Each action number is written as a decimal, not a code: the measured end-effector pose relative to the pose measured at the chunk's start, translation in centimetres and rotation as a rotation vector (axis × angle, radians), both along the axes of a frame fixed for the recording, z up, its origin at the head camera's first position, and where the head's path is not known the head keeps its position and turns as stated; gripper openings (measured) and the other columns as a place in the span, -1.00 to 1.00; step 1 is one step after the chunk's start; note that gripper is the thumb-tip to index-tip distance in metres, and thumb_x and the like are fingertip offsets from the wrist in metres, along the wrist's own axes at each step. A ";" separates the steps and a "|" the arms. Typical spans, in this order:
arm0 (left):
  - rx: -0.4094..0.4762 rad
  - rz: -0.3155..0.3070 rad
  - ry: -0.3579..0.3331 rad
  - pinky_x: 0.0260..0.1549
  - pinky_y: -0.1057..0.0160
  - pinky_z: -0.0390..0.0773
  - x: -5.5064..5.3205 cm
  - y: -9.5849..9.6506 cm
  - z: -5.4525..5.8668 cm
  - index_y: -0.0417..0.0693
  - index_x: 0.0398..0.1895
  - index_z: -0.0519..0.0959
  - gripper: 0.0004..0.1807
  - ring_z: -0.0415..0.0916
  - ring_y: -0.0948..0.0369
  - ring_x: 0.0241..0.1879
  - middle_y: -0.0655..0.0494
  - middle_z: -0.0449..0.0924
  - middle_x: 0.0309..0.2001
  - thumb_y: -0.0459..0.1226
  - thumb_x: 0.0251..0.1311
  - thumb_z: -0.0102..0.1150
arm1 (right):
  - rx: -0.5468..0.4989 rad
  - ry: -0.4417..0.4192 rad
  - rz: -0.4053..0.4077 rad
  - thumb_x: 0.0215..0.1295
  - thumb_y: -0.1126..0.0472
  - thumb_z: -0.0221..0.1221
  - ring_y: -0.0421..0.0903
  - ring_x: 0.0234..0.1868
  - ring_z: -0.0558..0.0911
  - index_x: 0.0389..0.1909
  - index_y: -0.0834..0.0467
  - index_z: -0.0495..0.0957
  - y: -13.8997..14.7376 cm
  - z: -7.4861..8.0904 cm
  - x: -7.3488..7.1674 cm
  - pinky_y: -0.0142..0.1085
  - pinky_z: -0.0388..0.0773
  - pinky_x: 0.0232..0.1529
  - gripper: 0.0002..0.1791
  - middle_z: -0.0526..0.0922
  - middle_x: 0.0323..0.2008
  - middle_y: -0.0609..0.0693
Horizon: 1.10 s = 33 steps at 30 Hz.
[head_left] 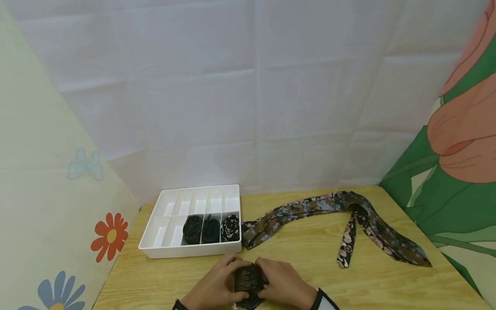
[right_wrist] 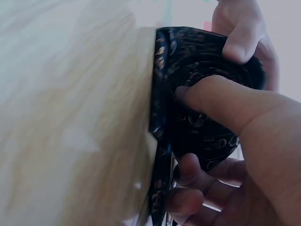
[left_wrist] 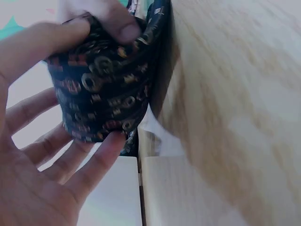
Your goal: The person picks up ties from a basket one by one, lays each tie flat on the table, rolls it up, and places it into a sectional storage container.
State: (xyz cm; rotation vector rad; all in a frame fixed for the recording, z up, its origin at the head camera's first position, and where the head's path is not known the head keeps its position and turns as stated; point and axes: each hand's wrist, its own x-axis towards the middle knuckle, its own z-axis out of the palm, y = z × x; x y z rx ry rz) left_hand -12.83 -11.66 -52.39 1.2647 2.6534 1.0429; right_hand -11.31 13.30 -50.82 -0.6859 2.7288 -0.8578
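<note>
Between both hands is a dark patterned necktie (head_left: 248,277), mostly wound into a thick roll near the front of the table. My left hand (head_left: 218,282) grips the roll's left side, its thumb at the coil's edge and its fingers around the outside in the left wrist view. From the right, my right hand (head_left: 286,282) holds the same roll, and in the right wrist view its thumb presses into the coiled end. A short unrolled tail (right_wrist: 160,183) of the tie lies along the tabletop under the roll.
Behind the left hand stands a white divided tray (head_left: 190,250). Three rolled ties, one black (head_left: 192,229), one dark green (head_left: 211,230) and one black-and-white (head_left: 230,228), fill its front-right compartments. A floral necktie (head_left: 306,210) stretches, bent, across the table's right side.
</note>
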 end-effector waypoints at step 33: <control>0.030 0.125 -0.152 0.25 0.09 0.61 -0.1 0.7 -1.1 -0.01 0.41 0.43 -0.09 0.48 0.23 0.23 0.11 0.53 0.26 -0.36 -0.10 0.62 | 0.023 0.113 -0.023 0.11 -0.15 0.55 -0.24 -0.10 0.62 0.20 -0.06 0.55 0.2 0.2 0.1 -0.25 0.62 -0.21 -0.34 0.49 -0.02 -0.19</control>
